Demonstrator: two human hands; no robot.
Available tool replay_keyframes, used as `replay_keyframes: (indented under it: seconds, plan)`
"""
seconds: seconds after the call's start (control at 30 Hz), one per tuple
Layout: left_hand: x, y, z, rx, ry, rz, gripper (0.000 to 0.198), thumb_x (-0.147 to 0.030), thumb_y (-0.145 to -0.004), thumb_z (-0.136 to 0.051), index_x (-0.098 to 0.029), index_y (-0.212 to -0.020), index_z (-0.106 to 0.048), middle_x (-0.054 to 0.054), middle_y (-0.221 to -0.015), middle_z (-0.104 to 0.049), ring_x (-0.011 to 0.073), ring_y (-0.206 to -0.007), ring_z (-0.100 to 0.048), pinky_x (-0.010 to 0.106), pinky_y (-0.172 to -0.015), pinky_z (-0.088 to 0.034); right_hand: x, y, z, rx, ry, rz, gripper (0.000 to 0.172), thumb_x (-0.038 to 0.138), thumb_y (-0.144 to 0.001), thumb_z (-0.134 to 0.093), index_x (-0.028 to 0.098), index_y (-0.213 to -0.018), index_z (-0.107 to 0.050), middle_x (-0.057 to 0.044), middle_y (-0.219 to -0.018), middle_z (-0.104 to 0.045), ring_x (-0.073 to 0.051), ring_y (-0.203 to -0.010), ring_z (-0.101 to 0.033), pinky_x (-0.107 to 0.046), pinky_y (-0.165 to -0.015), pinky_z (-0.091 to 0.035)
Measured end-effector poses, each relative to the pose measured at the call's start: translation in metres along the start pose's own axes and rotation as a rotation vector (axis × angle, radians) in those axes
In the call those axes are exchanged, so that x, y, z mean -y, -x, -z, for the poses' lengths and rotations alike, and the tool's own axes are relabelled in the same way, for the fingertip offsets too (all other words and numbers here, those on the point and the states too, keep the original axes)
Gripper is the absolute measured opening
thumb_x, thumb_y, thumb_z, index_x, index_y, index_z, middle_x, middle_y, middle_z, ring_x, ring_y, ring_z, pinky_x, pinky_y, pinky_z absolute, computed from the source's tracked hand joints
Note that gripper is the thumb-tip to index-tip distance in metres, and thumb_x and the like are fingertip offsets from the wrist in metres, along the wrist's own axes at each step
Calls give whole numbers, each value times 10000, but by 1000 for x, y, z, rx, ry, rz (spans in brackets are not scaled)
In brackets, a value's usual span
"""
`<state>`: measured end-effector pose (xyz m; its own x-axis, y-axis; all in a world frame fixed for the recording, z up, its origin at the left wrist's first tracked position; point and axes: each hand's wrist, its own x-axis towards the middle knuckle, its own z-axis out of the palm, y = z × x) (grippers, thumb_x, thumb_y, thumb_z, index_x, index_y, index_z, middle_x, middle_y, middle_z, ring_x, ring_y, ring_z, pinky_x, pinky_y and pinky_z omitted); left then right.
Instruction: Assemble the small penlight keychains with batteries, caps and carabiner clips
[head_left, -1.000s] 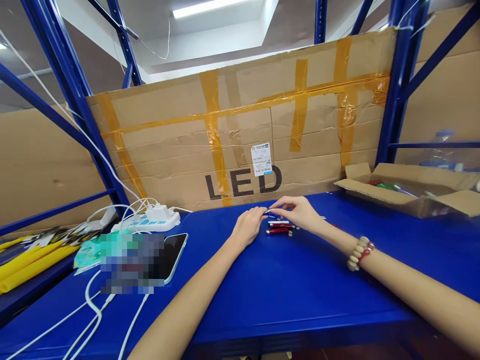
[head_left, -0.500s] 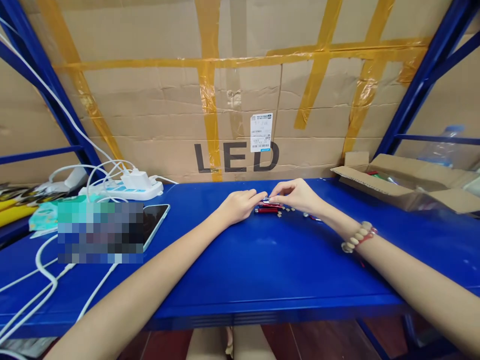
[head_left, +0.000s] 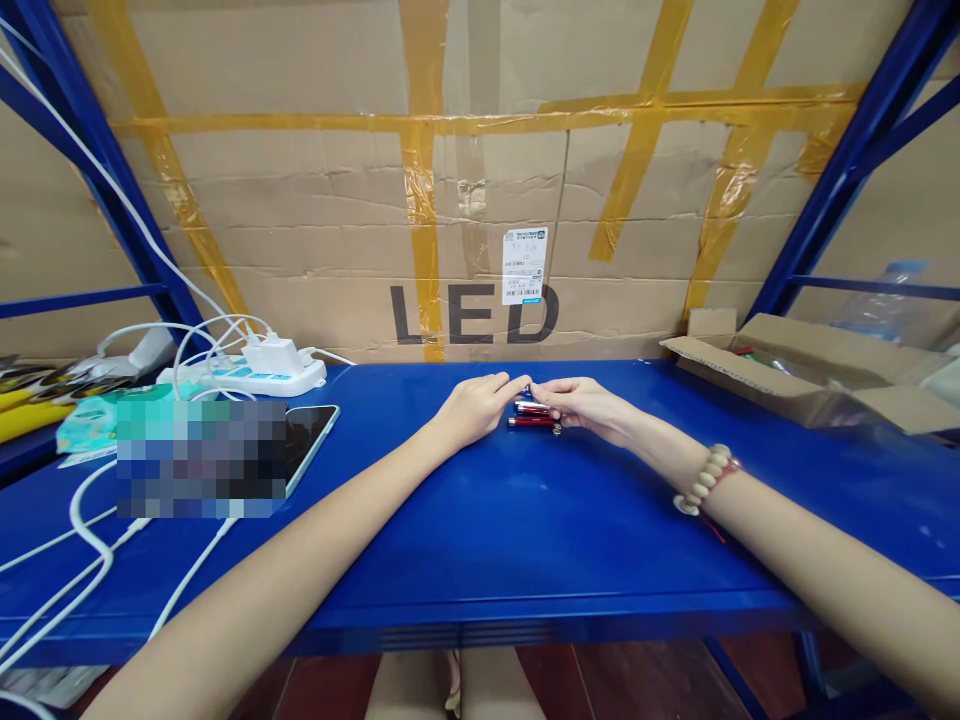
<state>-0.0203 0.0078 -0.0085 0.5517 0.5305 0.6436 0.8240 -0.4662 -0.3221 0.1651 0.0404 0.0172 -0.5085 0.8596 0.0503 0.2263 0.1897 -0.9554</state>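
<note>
My left hand (head_left: 474, 410) rests at the back middle of the blue table, its fingers closed and reaching right to a small shiny blue metal tube (head_left: 527, 392). Against the same tube, the thumb and fingers of my right hand (head_left: 589, 408) are pinched together; both hands' fingertips meet there and hide most of it. Just below the fingertips lie slim red metal tubes with silver ends, the nearest a red tube (head_left: 531, 422). By its right end is a small silvery piece (head_left: 556, 430), too small to make out well.
A phone (head_left: 311, 450) and white cables lie on the left of the blue table (head_left: 540, 540). Behind them stands a white power strip (head_left: 289, 378) with plugs. An open cardboard box (head_left: 757, 370) sits at the back right. A taped cardboard sheet (head_left: 315, 230) closes off the back.
My right hand has come lower and flatter, its fingers closer to my left fingertips. It now covers most of the small silvery pieces seen right of the tubes. My left hand has barely moved.
</note>
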Motion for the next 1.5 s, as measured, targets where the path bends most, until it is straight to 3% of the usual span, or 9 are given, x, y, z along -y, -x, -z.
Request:
replay_keyframes:
  seconds: [0.13,0.3,0.43,0.57,0.7,1.07,1.5]
  plan:
    - [-1,-3,1,18,133,75,290,-210,-919,-309,-150,-1121,-508,68,-935,-612,162,-854,-597,270,-741,-489,3,-1,1,-54,90,72,373,489,-586,-707,162,-765,-696,1,-569,-589,-66,-467,-441,-193,-400,-341]
    - [-4,-5,2,45,268,182,276,-242,-920,-326,-175,-1122,-502,56,-1010,-609,162,-907,-596,275,-776,-489,8,0,8,-214,312,421,404,495,-598,-699,140,-790,-686,-30,-627,-638,-80,-425,-458,-228,-414,-368]
    - [-6,-4,3,54,345,202,267,-239,-920,-328,-187,-1116,-502,47,-1038,-606,158,-939,-590,279,-798,-488,8,1,13,-283,550,742,311,471,-669,-665,186,-788,-706,-43,-790,-661,-86,-485,-495,-246,-504,-416]
    - [-8,-4,3,92,382,182,260,-223,-918,-334,-186,-1121,-493,42,-1035,-609,159,-951,-586,289,-808,-487,6,1,17,-287,807,871,243,453,-756,-598,244,-733,-719,-14,-790,-660,-99,-566,-543,-240,-542,-407]
    - [-10,-4,2,116,387,139,239,-217,-915,-342,-192,-1100,-490,38,-1048,-610,157,-970,-582,294,-821,-483,5,3,19,-243,904,913,297,467,-801,-535,250,-708,-714,-12,-781,-661,-116,-638,-579,-236,-562,-408]
    - [-10,-4,3,83,354,62,197,-185,-909,-352,-147,-1054,-481,70,-1046,-622,165,-968,-591,316,-820,-488,2,3,20,-175,853,909,265,416,-824,-520,250,-733,-707,-22,-798,-660,-136,-697,-592,-254,-619,-442]
    - [-10,-2,0,51,265,8,208,-161,-897,-352,-113,-1051,-484,89,-980,-635,176,-920,-602,308,-796,-490,3,1,13,-187,673,857,222,389,-759,-599,206,-664,-682,-17,-687,-635,-114,-580,-540,-247,-540,-426]
